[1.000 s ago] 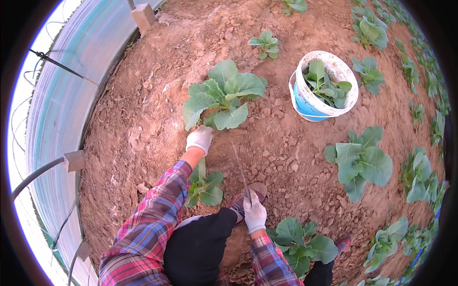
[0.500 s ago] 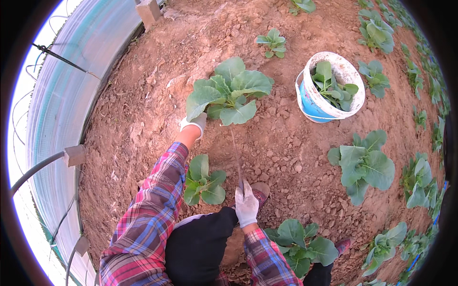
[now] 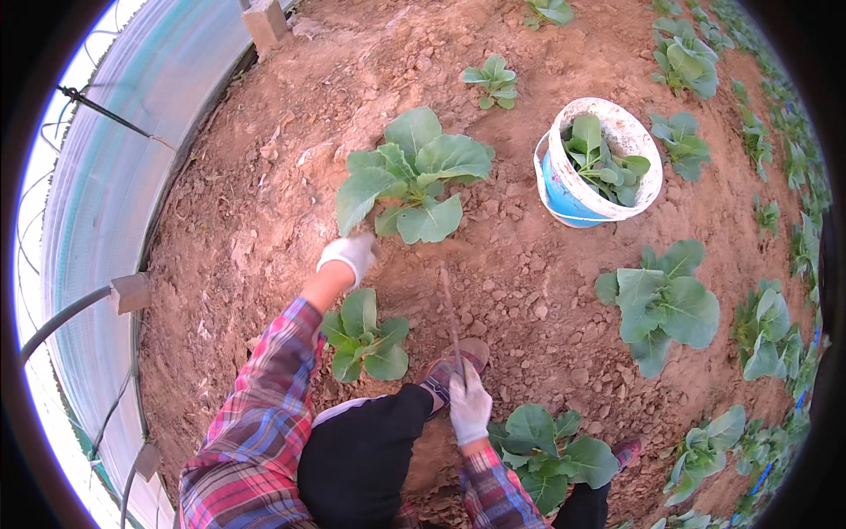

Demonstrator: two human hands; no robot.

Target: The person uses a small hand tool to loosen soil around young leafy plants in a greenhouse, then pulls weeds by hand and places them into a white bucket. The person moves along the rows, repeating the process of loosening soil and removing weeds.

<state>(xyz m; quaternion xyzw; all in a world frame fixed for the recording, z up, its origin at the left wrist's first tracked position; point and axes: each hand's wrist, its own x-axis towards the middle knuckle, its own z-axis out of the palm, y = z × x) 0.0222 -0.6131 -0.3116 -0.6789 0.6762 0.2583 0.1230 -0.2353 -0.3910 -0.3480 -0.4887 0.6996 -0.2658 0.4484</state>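
Note:
A large leafy green plant (image 3: 414,175) grows from the reddish soil ahead of me. My left hand (image 3: 351,257), in a white glove, is just below its lower left leaf, apart from the stem. Its fingertips are blurred and partly turned away. My right hand (image 3: 470,404), also gloved in white, is wrapped round the end of a thin brown stick-like tool (image 3: 450,309). The tool's far end points up toward the plant, near the soil. A smaller leafy plant (image 3: 365,335) stands between my left forearm and the tool.
A white and blue bucket (image 3: 573,198) holding cut leaves stands at the right. More leafy plants (image 3: 665,304) grow along the right side, one (image 3: 551,454) close to my right forearm. Plastic sheeting (image 3: 115,203) with concrete blocks (image 3: 130,293) borders the left. My shoe (image 3: 467,357) is beside the tool.
My left hand has drawn back from under the plant's leaves, down and slightly left. My right hand has moved down and right, lowering the tool's far end away from the plant.

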